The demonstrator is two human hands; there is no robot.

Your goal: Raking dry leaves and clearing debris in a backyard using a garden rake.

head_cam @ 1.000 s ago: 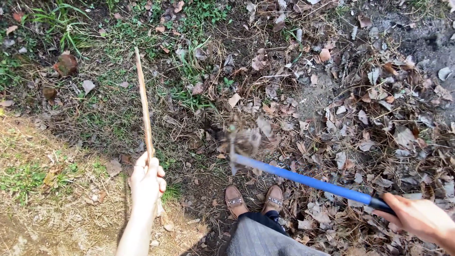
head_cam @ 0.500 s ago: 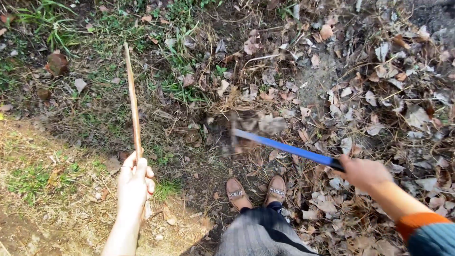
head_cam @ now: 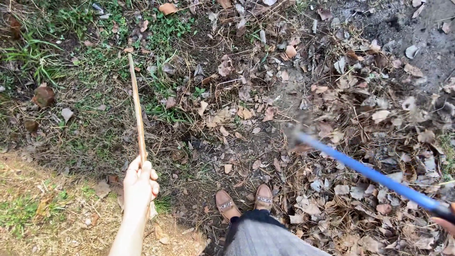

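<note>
My left hand (head_cam: 140, 186) is closed around a thin wooden stick (head_cam: 137, 106) that points up and away over the grass. My right hand (head_cam: 446, 222) shows only as a sliver at the right edge, gripping the black end of a blue-handled rake (head_cam: 367, 173). The rake's head (head_cam: 297, 132) is blurred and lies over dry brown leaves (head_cam: 360, 114) right of centre. My two brown shoes (head_cam: 241, 201) and grey trousers (head_cam: 265, 237) are at the bottom centre.
Patchy grass (head_cam: 71, 57) and bare soil cover the left side. Two reddish stones (head_cam: 43, 96) lie at the far left. Dark bare earth (head_cam: 407, 23) shows at the top right. Dry straw-coloured ground (head_cam: 47, 213) fills the bottom left.
The rake head has swung from in front of my shoes out to the right over the leaf pile. My right hand has pulled back to the frame's edge. The stick has barely moved.
</note>
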